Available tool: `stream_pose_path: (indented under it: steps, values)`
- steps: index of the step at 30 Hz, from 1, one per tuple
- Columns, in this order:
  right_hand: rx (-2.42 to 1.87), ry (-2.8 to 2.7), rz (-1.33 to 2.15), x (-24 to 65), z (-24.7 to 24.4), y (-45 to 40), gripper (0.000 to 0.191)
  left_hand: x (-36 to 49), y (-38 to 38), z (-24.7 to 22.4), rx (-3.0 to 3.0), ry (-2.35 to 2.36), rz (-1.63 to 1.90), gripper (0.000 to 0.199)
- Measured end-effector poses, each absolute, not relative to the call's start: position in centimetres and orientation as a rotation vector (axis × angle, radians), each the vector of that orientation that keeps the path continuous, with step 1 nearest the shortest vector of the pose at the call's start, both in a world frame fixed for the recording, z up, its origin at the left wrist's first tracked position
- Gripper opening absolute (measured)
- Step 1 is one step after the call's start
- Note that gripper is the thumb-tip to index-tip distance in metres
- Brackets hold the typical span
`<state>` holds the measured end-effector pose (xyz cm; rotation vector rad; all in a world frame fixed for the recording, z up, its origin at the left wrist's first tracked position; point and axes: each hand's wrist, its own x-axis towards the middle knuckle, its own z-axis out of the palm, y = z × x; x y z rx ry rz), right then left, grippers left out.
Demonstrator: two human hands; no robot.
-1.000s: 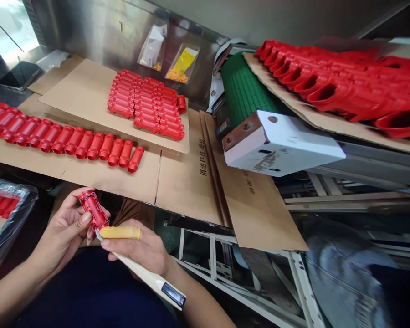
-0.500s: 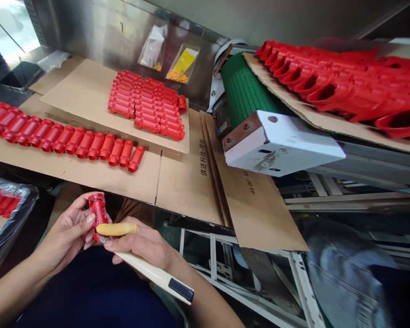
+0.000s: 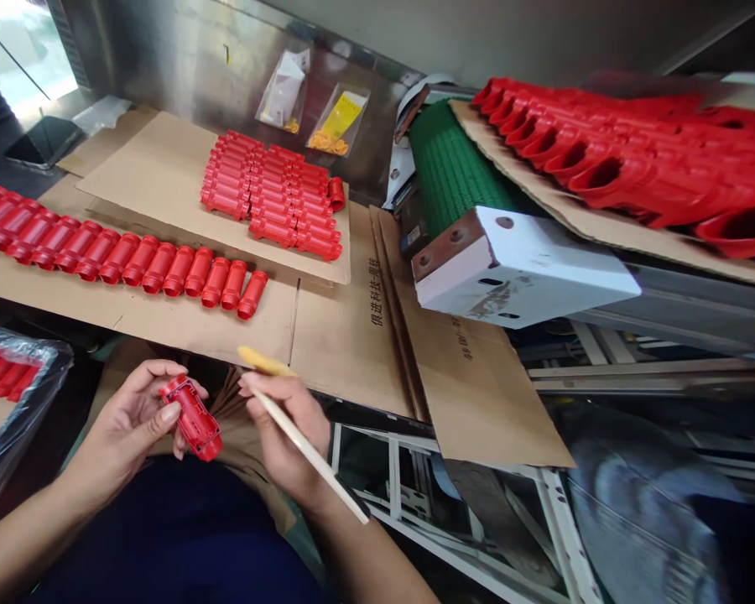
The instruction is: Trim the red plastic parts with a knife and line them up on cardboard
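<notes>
My left hand (image 3: 135, 411) is closed around a red plastic tube-shaped part (image 3: 195, 419), thumb on its side. The part is tilted, its lower end pointing down and right, with slots and ridges along its face. My right hand (image 3: 293, 436), a yellow finger cot (image 3: 264, 361) on its index finger, grips a slim tool with a long cream handle (image 3: 318, 461). The tool's working tip is hidden by the fingers or too small to make out. A gap separates it from the red part. Beyond both hands, a row of similar red parts (image 3: 154, 268) lies on cardboard.
More red parts (image 3: 273, 193) stand grouped on a cardboard sheet (image 3: 144, 159). At right, larger red fittings (image 3: 604, 172) rest above a green conveyor belt (image 3: 453, 159) with a white metal bracket (image 3: 522, 268). A plastic-lined box (image 3: 50, 377) is at left. Someone's jeans (image 3: 642, 503) show at lower right.
My right hand has drawn away to the right from the red part, taking the tool with it. In my left hand the part has turned, its lower end swinging rightward.
</notes>
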<state>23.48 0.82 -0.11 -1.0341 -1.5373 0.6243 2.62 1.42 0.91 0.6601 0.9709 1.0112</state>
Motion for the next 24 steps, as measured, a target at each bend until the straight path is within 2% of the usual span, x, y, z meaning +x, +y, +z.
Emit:
stream_pose_path:
  steps: [5, 24]
  values:
    - [-0.890, -1.583, 0.560, 21.6, 0.2, 0.5, 0.017, 2.9, 1.0, 1.2, 0.760, 1.086, 1.055, 0.035]
    - [-0.930, -1.620, 0.448, 21.0, 0.2, 0.4, 0.020, 3.3, 0.7, 2.1, 0.744, 1.130, 1.040, 0.035]
